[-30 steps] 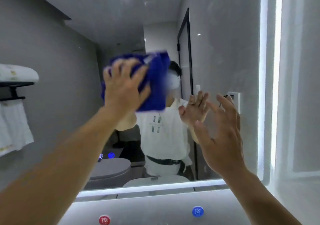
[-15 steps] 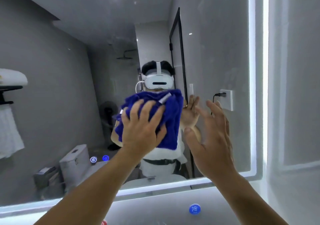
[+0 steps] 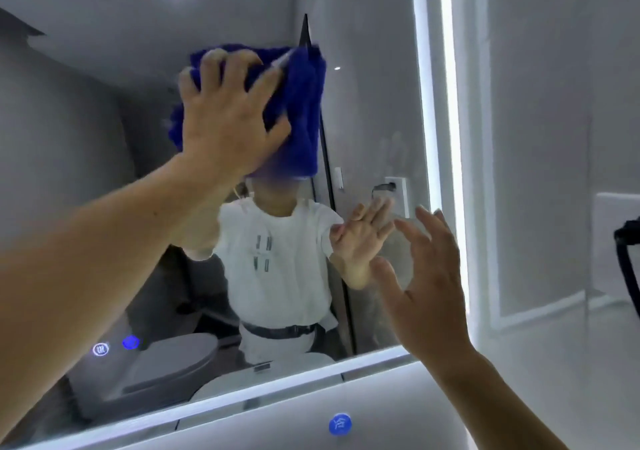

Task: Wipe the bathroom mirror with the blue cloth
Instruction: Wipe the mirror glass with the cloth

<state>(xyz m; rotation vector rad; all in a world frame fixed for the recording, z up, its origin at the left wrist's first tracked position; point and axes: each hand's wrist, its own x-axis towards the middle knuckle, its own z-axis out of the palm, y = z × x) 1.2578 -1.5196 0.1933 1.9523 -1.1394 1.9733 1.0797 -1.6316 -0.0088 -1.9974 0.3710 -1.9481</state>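
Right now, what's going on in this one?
A person is wiping a bathroom mirror. The left hand presses a blue cloth flat against the upper part of the glass, fingers spread over it. The right hand is open and holds nothing, raised near the mirror's lower right. A lit strip runs down the mirror's right edge.

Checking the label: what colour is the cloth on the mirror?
Deep blue cloth, clearest in the head view.

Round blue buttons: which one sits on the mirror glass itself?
The glowing blue button at the mirror's lower left, beside the white ring icon. The other blue button sits below the mirror's lit bottom edge.
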